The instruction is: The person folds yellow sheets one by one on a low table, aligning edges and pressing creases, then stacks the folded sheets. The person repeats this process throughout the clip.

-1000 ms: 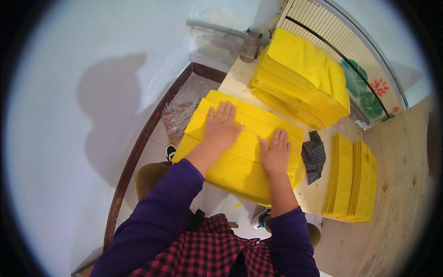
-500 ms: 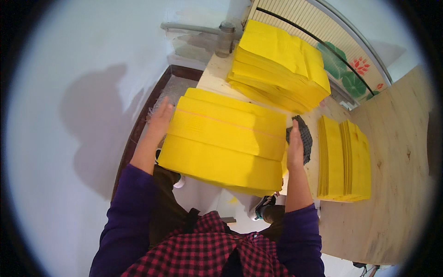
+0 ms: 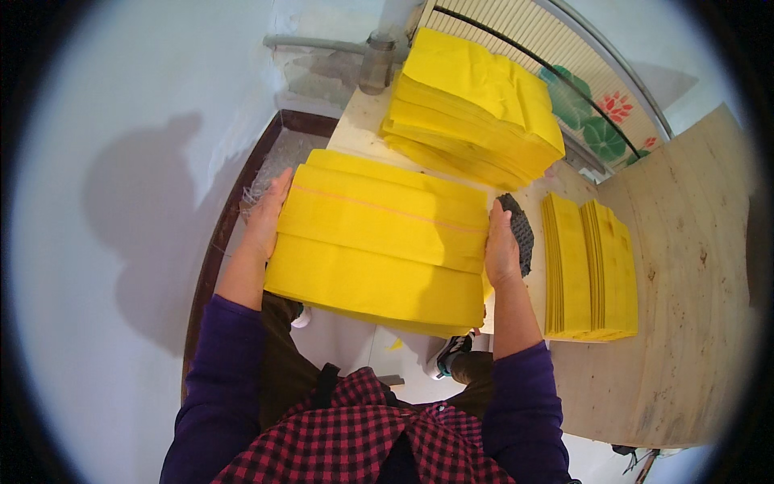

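Wooden surface [image 3: 685, 266] across right half, pale wall at left, floor below between.

Held stack [image 3: 379, 238] of yellow sheets, biggest item near centre: long axis running left-right, slightly down to the right, flat faces up, front edge toward the body. Lifted, partly over the surface's left edge, partly over the floor gap.

Second stack [image 3: 476, 105] of yellow sheets lying flat on the surface beyond the held one, tilted, long axis running up-left to down-right. Third lot, upright sheets [image 3: 590, 270], standing on edge in two packed rows on the surface right of the held stack, long axis near-far. Yellow stacks counted: 3.

Left hand [image 3: 268, 214] pressed flat vs. the stack's left end, fingers pointing away from the body. Right hand [image 3: 501, 246] pressed flat vs. the right end. Stack clamped between the 2 palms; grip by squeeze from both ends, fingers extended, not curled round.

Dark mesh pad [image 3: 522, 230], 1 pc, on the surface just behind the right hand, between held stack and upright sheets.

Grey pipe [image 3: 355, 50] w/ fitting along the wall at top, 1 seen.

Purple sleeves, red-black check garment at bottom edge.
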`<state>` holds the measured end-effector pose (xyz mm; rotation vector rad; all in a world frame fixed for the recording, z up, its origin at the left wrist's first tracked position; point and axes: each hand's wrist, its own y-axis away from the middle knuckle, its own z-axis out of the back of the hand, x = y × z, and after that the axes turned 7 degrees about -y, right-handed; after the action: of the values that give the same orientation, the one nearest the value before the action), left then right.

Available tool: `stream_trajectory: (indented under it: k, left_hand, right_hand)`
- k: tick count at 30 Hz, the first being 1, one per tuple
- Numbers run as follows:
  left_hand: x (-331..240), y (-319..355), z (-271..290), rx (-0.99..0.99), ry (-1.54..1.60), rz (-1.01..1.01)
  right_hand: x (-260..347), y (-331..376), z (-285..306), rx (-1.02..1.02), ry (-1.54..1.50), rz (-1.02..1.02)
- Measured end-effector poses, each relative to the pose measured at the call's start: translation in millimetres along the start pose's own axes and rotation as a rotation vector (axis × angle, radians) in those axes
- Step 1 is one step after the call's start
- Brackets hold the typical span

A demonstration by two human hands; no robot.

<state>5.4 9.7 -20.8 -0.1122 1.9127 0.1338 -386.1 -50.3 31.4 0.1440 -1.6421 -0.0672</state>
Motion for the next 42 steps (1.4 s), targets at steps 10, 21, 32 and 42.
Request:
stream_trajectory:
  k: [10, 21, 32, 42]
  left_hand:
    - [3.8, -5.3, 8.6, -0.158, 0.049, -0.004]
    - [9.6, -6.2, 11.8, -0.129, -0.013, 0.04]
    - [5.5, -5.9, 4.6, -0.335, -0.085, 0.091]
    - [-12.7, 14.1, 27.3, -0.33, -0.556, 0.217]
  right_hand:
    - [-19.5, -6.7, 0.4, -0.014, 0.089, 0.055]
    - [-35.7, -24.8, -10.8, -0.17, 0.42, 0.196]
    - [-23.3, -13.8, -8.3, -0.162, 0.521, 0.127]
    - [-29.6, -9.9, -2.1, -0.123, 0.584, 0.201]
